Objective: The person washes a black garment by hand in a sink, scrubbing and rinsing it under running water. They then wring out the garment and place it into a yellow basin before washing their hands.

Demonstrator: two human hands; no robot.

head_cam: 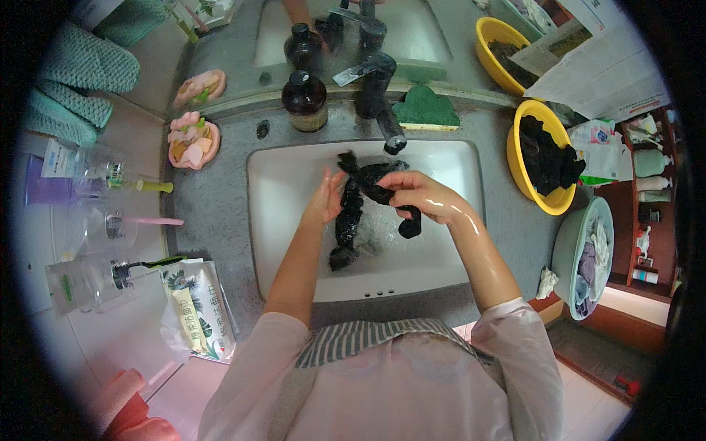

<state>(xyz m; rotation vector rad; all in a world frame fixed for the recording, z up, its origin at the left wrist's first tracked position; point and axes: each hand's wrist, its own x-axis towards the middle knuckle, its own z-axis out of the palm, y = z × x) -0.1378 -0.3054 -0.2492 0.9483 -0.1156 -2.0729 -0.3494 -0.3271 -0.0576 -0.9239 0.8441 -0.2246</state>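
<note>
My right hand grips a wet, bunched black cloth above a white sink basin. One end of the cloth hangs below my fingers, and the other reaches up towards my left hand. That hand is open at the cloth's left side; whether its fingertips touch it cannot be told. More dark wet fabric lies beneath, stretching down the basin over shallow water. The spout of a black faucet is just above the cloth, over the basin's back edge.
Behind the basin stand a dark brown bottle and a green cloud-shaped sponge. A yellow basin of black cloth and a pale green tub of laundry are at the right. A pink shell-shaped dish and a tissue pack sit left.
</note>
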